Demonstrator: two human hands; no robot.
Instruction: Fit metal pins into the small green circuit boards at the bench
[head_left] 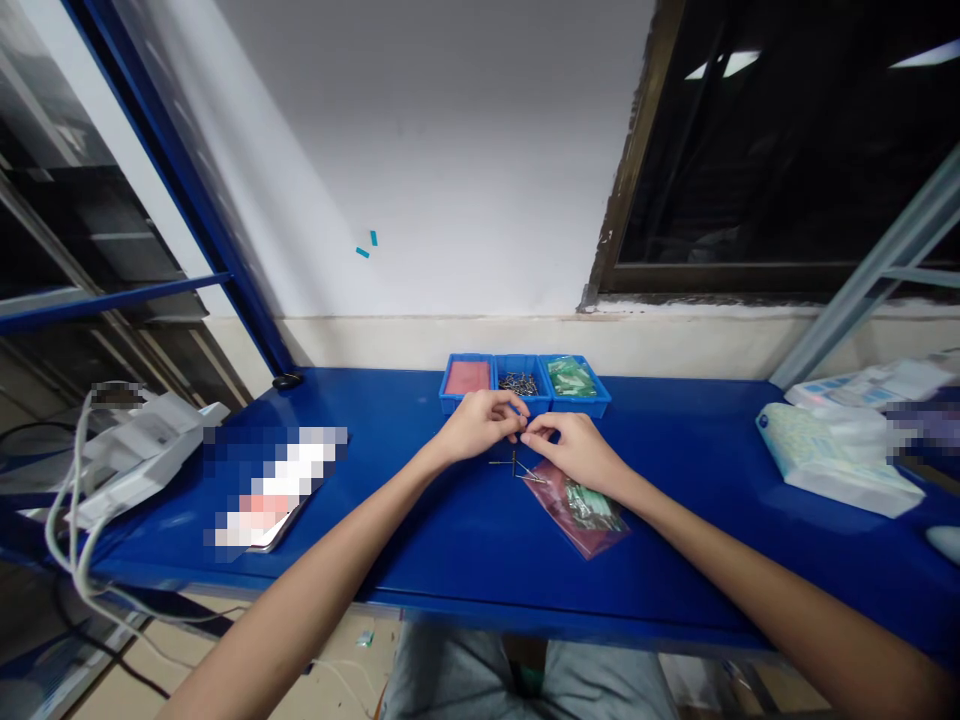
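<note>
I hold the left hand [486, 424] and right hand [574, 447] close together, fingers bunched, though I cannot tell what they grip; thin metal pieces [514, 462] lie below, by a pink bag [562, 510]; blue bins [589, 408], partly blocked by my hands, sit behind.

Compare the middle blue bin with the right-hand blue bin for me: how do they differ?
The middle bin holds a loose jumble of small metal pieces; the right bin holds shiny green plastic packets. The left hand hides part of the middle bin's front, while nearly all of the right bin shows. Both are blue, open-topped and stand side by side on the blue table.
</note>
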